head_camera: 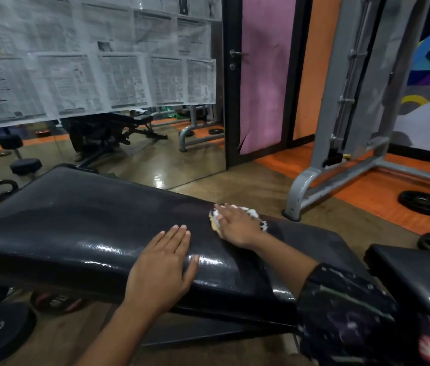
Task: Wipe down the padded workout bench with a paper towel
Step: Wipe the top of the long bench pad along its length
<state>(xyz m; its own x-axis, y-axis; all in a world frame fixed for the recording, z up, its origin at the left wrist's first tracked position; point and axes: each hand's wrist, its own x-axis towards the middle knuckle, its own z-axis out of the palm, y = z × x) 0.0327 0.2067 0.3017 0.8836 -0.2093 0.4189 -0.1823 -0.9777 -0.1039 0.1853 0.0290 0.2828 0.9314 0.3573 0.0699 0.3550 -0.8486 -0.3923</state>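
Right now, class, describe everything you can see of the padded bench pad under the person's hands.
The bench pad is a long black cushion in glossy, vinyl-looking upholstery, with bright glints along its rounded near edge. It narrows toward the right. The left hand rests flat on its near edge; the right hand presses a crumpled paper towel against its far right edge.

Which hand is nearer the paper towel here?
Right. The right hand lies directly on the paper towel, pressing it onto the bench pad. The left hand rests flat on the pad beside it, apart from the towel.
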